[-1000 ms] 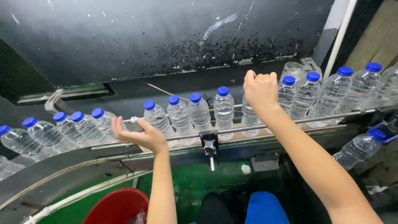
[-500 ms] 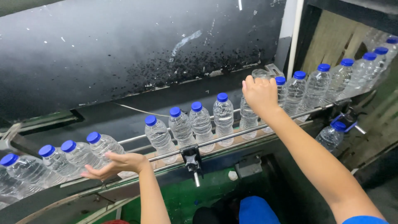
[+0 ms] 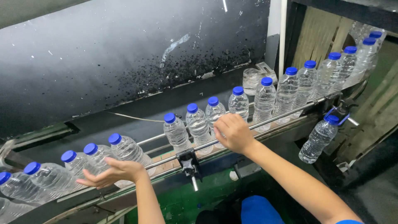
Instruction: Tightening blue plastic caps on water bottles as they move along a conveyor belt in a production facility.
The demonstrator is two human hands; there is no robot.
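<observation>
Head view: the right hand (image 3: 233,132) is curled against an upright blue-capped water bottle (image 3: 214,114); the left hand (image 3: 112,173) is held open, palm up, beside toppled bottles (image 3: 124,150).

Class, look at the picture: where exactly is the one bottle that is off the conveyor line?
In the head view, the stray bottle hangs at the right, below the guide rail, clipped by its neck beside the conveyor's end, right of the right hand.
</observation>
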